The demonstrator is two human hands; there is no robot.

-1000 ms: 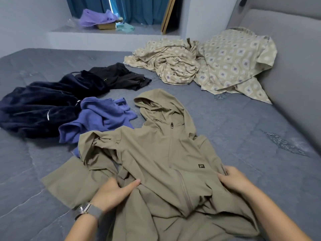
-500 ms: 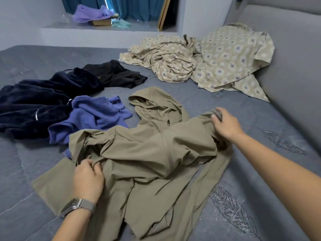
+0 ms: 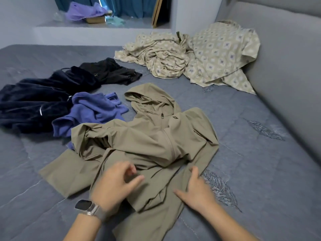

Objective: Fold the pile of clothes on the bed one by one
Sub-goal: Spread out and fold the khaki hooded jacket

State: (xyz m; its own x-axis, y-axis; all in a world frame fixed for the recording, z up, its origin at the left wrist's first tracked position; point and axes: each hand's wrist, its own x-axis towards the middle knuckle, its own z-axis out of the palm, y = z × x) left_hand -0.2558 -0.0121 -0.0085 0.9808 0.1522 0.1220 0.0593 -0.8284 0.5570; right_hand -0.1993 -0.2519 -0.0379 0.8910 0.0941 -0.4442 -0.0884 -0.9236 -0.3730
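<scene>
1. nearest the camera, the left hand (image 3: 115, 184), with a watch (image 3: 86, 206) on a pale grey strap at the wrist, is over the lower front of the khaki hooded zip jacket (image 3: 147, 141); its fingers are loosely curled and motion-blurred, so i cannot tell whether they pinch the cloth or only hover above it.
2. the right hand (image 3: 197, 190) lies flat on the jacket's lower right part, fingers straight and spread, thumb pointing left, pressing the fabric and holding nothing.
3. the jacket lies rumpled on the grey-blue quilted bed cover (image 3: 251, 171), front up, zip closed, hood pointing away from the person; one sleeve lies bunched across the chest, and a flat panel sticks out to the left.
4. just beyond the jacket's left shoulder is a crumpled violet-blue fleece top (image 3: 93, 112), touching the jacket.
5. left of that is a dark navy velvety garment (image 3: 34, 105), and behind it a black garment (image 3: 111, 72).
6. farther right, a beige sheet with a diamond print (image 3: 199, 54) is heaped against the grey padded headboard (image 3: 286, 58).
7. at the back, a white ledge (image 3: 86, 32) carries a lilac cloth (image 3: 85, 11) in front of teal curtains (image 3: 130, 6).
</scene>
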